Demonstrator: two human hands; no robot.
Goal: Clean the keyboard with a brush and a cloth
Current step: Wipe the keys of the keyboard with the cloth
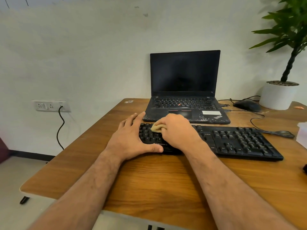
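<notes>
I see the right hand (176,130) with fingers bunched around the cloth (156,127), wiping the keyboard (240,141) on the tabletop (166,180), left hand (132,138) splayed flat, likely bracing it against sliding.

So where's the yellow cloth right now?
The yellow cloth is bunched under the right hand, pressed on the left part of the black keyboard, just in front of the laptop; the left hand rests beside it.
</notes>
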